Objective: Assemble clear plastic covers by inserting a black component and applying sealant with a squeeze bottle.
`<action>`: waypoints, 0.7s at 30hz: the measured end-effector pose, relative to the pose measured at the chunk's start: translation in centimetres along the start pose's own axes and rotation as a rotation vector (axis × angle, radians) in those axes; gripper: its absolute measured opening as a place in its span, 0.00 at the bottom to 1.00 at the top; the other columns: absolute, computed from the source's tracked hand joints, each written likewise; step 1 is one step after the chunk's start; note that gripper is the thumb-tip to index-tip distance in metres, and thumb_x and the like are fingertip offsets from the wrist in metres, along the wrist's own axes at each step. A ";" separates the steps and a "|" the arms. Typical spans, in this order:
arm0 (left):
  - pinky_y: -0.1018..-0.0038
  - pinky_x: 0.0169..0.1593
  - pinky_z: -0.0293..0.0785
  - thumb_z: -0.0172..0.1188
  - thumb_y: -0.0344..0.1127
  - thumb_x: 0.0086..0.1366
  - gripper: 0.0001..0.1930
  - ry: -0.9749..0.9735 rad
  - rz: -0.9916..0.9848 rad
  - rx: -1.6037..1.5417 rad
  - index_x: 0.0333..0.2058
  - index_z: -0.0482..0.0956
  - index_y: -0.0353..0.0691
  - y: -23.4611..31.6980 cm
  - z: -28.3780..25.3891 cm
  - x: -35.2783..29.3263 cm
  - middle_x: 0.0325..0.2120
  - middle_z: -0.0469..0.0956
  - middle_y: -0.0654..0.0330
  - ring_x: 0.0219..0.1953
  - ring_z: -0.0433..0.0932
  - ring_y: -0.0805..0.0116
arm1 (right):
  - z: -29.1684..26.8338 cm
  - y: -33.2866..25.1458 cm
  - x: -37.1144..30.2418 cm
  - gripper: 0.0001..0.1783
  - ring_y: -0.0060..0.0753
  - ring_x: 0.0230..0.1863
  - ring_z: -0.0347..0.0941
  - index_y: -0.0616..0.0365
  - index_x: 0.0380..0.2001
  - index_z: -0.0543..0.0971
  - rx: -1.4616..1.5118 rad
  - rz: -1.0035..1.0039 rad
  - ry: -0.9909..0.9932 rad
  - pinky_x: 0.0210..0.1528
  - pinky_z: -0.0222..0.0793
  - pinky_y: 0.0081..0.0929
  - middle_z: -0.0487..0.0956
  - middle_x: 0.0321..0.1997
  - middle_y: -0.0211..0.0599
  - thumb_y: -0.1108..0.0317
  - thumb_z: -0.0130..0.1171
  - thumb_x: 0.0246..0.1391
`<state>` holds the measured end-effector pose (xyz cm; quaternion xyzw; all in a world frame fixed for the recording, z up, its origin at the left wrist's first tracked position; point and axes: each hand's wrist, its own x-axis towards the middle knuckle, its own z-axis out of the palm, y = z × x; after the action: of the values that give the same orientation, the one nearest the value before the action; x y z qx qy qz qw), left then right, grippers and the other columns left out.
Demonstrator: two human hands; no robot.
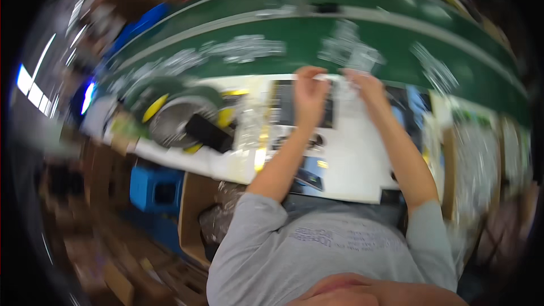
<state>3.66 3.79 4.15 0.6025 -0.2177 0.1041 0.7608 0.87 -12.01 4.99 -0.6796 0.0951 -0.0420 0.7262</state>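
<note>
Both my arms reach forward over a white worktop (357,170). My left hand (309,92) is closed with its fingers curled in, above a flat black panel (285,102); whatever it may pinch is too blurred to make out. To its right, my right hand (367,84) has its fingers pressed together at the near edge of a clear plastic package (362,58). Other clear packages (339,39) lie just beyond on the green surface (303,37). The two hands are a short gap apart, both smeared by motion.
Clear packages (246,48) spread along the green surface to the left. A round metal-grey object (173,119) and a black block (208,132) stand on the worktop's left. A blue stool (153,190) and an open carton (192,215) sit below. Plastic-filled boxes (476,164) stand right.
</note>
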 end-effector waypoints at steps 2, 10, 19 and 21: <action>0.75 0.46 0.63 0.50 0.32 0.61 0.10 0.062 0.106 0.169 0.39 0.67 0.37 -0.1 1.0 -0.1 0.36 0.67 0.59 0.39 0.67 0.70 | -2.7 1.7 3.7 0.20 0.21 0.38 0.66 0.53 0.47 0.73 0.329 0.008 0.047 0.42 0.63 0.19 0.72 0.45 0.26 0.57 0.51 0.53; 0.75 0.38 0.66 0.49 0.21 0.55 0.15 0.167 0.243 0.168 0.42 0.64 0.38 0.0 1.0 -1.7 0.35 0.67 0.57 0.37 0.71 0.66 | -0.7 0.8 12.6 0.29 0.32 0.46 0.67 0.54 0.46 0.70 0.753 0.233 0.199 0.47 0.66 0.27 0.69 0.50 0.33 0.50 0.63 0.42; 0.74 0.39 0.66 0.48 0.21 0.56 0.13 0.112 0.265 0.134 0.41 0.64 0.38 0.9 1.0 -1.2 0.36 0.66 0.57 0.37 0.70 0.67 | -2.2 0.5 14.2 0.27 0.33 0.48 0.67 0.61 0.45 0.69 0.798 0.174 0.164 0.52 0.63 0.26 0.72 0.47 0.39 0.54 0.58 0.48; 0.74 0.39 0.66 0.48 0.22 0.56 0.12 0.123 0.250 0.138 0.41 0.64 0.37 0.8 0.8 -1.0 0.36 0.66 0.57 0.37 0.70 0.68 | -1.4 -0.9 10.7 0.25 0.33 0.51 0.66 0.62 0.45 0.69 0.793 0.185 0.160 0.54 0.61 0.28 0.71 0.49 0.39 0.54 0.55 0.51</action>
<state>2.31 3.31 4.51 0.6141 -0.2362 0.2494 0.7106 11.15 -15.45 4.89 -0.3301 0.1885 -0.0625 0.9228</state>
